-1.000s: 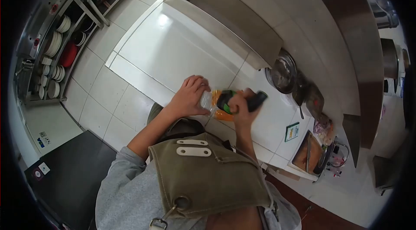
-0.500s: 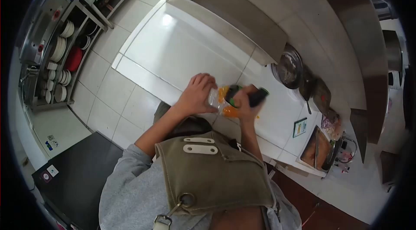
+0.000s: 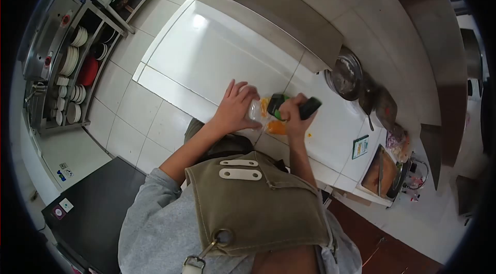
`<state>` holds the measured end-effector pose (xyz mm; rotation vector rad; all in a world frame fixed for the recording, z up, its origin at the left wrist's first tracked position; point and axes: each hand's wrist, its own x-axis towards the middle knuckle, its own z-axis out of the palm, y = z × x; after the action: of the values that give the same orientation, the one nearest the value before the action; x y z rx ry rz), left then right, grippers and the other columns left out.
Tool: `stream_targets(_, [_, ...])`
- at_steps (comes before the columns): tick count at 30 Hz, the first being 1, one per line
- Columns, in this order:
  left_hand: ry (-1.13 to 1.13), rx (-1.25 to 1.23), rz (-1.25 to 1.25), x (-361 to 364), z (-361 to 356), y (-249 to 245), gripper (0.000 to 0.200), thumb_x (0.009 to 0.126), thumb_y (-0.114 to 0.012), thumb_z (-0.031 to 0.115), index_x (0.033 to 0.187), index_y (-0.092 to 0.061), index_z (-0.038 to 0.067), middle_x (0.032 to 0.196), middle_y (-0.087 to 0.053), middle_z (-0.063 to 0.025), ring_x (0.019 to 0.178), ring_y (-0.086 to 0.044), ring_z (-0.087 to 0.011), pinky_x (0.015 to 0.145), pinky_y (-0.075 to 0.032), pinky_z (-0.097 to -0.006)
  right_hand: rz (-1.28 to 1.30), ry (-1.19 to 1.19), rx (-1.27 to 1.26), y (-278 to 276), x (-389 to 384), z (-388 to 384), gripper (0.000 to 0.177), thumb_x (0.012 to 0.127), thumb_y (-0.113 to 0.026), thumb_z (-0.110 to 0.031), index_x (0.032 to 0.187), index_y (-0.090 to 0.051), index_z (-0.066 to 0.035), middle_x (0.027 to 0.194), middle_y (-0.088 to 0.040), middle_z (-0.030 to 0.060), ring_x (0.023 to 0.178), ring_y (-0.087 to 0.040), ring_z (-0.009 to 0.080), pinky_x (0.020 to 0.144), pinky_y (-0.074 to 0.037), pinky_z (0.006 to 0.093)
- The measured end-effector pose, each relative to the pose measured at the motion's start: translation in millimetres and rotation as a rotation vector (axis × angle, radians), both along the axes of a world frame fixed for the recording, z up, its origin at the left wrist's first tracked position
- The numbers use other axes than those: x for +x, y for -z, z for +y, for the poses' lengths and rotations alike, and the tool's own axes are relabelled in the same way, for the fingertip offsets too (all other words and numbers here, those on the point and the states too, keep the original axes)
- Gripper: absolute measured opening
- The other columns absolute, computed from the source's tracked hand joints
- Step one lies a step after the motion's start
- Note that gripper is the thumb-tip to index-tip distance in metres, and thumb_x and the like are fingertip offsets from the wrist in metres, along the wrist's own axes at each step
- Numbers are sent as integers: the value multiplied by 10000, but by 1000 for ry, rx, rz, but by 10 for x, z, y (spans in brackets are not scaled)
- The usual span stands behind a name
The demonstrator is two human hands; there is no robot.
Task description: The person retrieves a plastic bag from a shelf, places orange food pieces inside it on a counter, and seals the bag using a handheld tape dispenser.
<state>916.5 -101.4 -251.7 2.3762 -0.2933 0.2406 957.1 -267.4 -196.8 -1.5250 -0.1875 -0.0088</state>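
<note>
Two-handed hold over the worktop [image 3: 206, 62]: orange item [image 3: 277, 128] and clear plastic [image 3: 254, 111] between the hands, near the front edge.
Black-and-green tool [image 3: 276, 105] lies across the orange item, partly hiding it; one piece or several, cannot tell. Left hand [image 3: 233, 110]: grip half curled, thumb and fingers around the clear plastic, presumably steadying it. Right hand [image 3: 294, 119]: grip clenched round the tool, black end projecting beyond the fist, likely for firm control. Yellow speck [image 3: 309, 135] on the worktop just beside the right hand. Green-and-white packet [image 3: 360, 146] farther right, apparently leaving the hands working room.
</note>
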Motion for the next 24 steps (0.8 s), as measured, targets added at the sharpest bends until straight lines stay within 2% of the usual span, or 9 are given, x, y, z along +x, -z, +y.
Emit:
stream_targets(3, [-104,129,-8,57,152,-28,714,517,-795,454,1113,-566,136,1239,-472,-55,1259,-329,-346,1065,-147,-612,-123,-154,360,-304,208,-128,195,818,-463,46,718,-348,-75,512,-398,30,426,-368,100,432,-311,244])
stream_targets(5, [-196,227,46,81,362,-70,719,551,-770,503,1175,-561,211,1351,-420,-42,1307,-270,-372,1058,-110,-648,-189,-161,351,-558,250,-155,187,816,-466,18,707,-347,-77,497,-394,34,419,-356,105,424,-297,241])
stream_targets(9, [-229,239,53,39,549,-25,720,580,-747,530,1195,-550,213,1402,-375,-49,1324,-260,-372,1068,-128,-626,-277,-307,381,-888,250,40,174,813,-483,11,706,-371,-68,516,-408,34,432,-370,102,430,-320,237])
stream_targets(11, [-238,213,31,4,534,23,715,584,-746,529,1196,-549,217,1404,-373,-48,1322,-267,-363,1077,-132,-606,-201,-301,359,-646,288,210,150,799,-531,15,732,-417,-56,553,-443,33,453,-409,96,432,-343,232])
stream_targets(13, [-235,191,4,-13,542,16,710,588,-746,528,1198,-548,221,1406,-370,-48,1321,-275,-355,1087,-136,-586,-68,-225,-50,91,457,320,133,784,-617,-17,747,-491,-43,606,-487,4,531,-469,73,461,-366,216])
stream_targets(18, [-233,178,24,8,547,-14,691,592,-745,524,1180,-555,215,1405,-362,-55,1324,-275,-333,1097,-139,-560,31,-245,113,-288,488,379,182,791,-557,16,654,-459,-55,521,-431,-4,438,-406,76,418,-321,225])
stream_targets(20, [-241,175,32,9,550,-20,692,587,-748,523,1176,-556,214,1403,-362,-57,1324,-274,-332,1098,-139,-558,-2,-421,296,-533,514,311,180,779,-542,28,654,-449,-63,516,-423,1,439,-395,76,416,-306,225])
stream_targets(22, [-241,175,30,3,552,-28,693,582,-750,522,1172,-557,213,1401,-362,-59,1324,-274,-331,1099,-138,-556,-12,-383,284,-324,459,352,189,767,-543,21,638,-435,-66,517,-423,-3,437,-387,75,416,-293,224])
stream_targets(24, [-241,170,37,11,547,-33,693,578,-754,517,1168,-556,213,1399,-364,-59,1325,-272,-328,1099,-136,-555,-181,-291,-152,53,471,383,206,759,-557,8,619,-426,-70,518,-424,-3,440,-389,73,418,-294,222])
